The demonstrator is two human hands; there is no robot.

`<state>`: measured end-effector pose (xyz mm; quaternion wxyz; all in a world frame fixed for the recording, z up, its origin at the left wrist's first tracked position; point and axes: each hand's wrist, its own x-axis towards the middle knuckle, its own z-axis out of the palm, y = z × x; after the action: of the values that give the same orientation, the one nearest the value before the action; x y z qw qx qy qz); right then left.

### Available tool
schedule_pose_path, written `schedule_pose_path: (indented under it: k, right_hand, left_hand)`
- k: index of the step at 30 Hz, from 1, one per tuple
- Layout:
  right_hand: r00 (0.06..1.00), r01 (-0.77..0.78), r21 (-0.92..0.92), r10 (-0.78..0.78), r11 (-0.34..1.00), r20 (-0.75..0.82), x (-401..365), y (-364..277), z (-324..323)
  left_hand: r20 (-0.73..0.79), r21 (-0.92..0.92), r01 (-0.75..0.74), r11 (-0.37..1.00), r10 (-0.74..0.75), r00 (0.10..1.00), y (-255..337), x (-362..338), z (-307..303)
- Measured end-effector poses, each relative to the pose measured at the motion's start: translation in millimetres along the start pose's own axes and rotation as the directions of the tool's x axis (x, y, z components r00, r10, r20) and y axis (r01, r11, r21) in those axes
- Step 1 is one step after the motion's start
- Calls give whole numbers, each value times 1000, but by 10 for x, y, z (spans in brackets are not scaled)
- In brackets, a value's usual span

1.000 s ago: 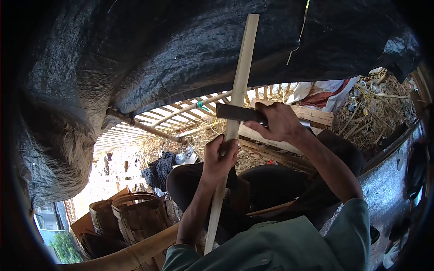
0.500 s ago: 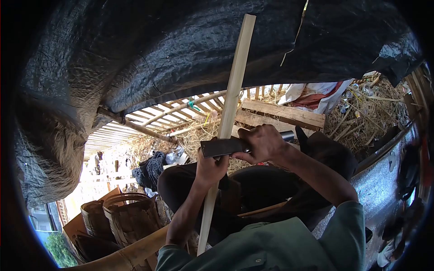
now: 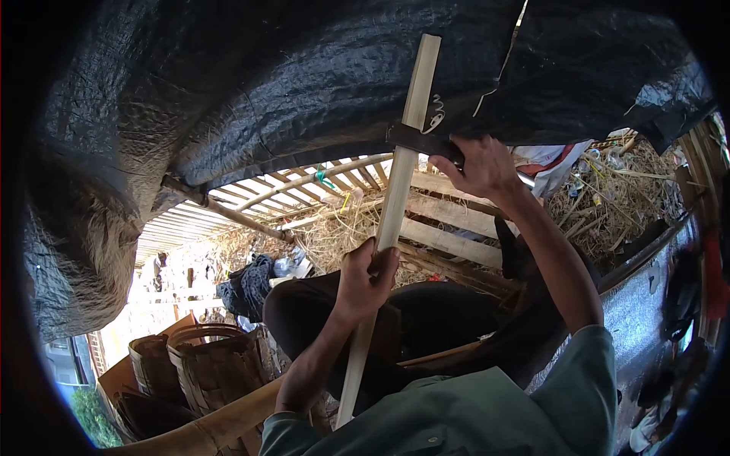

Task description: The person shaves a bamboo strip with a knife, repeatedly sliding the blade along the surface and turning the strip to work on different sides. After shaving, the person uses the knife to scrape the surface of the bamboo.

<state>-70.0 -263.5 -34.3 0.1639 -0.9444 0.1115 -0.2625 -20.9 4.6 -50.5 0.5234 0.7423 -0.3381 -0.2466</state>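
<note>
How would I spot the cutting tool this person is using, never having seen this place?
Start at the big black tarpaulin overhead: a long pale bamboo slat stands up in front of it, gripped lower down by the left hand. Near the slat's top the right hand holds a flat blade crosswise against it, the only dark tool among pale wood and straw.

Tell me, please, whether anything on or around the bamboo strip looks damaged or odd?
A thin curled shaving hangs off the bamboo strip just above the knife that the right hand holds across it; the left hand grips the strip lower. Behind, the black tarp has a narrow slit letting light through.
</note>
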Motion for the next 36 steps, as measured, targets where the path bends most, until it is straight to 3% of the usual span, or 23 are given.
schedule_pose_path:
  k: [7,13,14,16,17,20,21,23,27,30,32,34,36]
  right_hand:
    - [997,51,-47,-53,998,-51,158,137,-23]
    - [996,66,-58,-70,996,-57,157,210,68]
    - [993,-119,-25,119,993,5,187,266,96]
    - [873,-472,3,467,881,142,350,448,76]
    - [892,-452,87,449,888,52,395,576,-57]
    - [884,-467,-51,466,883,-37,337,780,-243]
    - [888,-459,-10,458,888,-34,323,750,-285]
    - [901,-431,73,434,899,-19,227,614,-335]
    - [939,-342,142,331,929,95,142,367,-317]
    - [974,-183,243,143,953,174,22,133,-223]
    - [996,-62,298,39,952,82,-50,-51,-116]
    - [960,-155,340,61,927,272,-56,-170,-52]
    - [951,-165,410,34,897,309,-51,-208,-5]
  left_hand:
    - [-33,91,-23,996,26,999,20,44,55]
    - [-93,237,-144,961,170,981,100,31,74]
    - [-67,227,-131,965,150,986,113,3,78]
    - [-19,202,-105,974,111,994,119,-109,110]
    - [-9,263,-215,940,226,974,27,-181,149]
    - [-31,131,-116,985,121,992,104,-159,72]
    - [7,119,-28,992,27,1000,13,-136,6]
    - [-46,83,-49,995,53,998,-25,-96,-10]
    - [-26,80,-88,993,90,996,-26,-83,-18]
    - [112,-279,210,937,-185,976,232,-53,-64]
    - [159,-268,227,936,-189,969,266,0,-97]
    - [167,-281,242,929,-201,965,266,26,-103]
    - [137,-324,255,911,-221,966,174,69,-65]
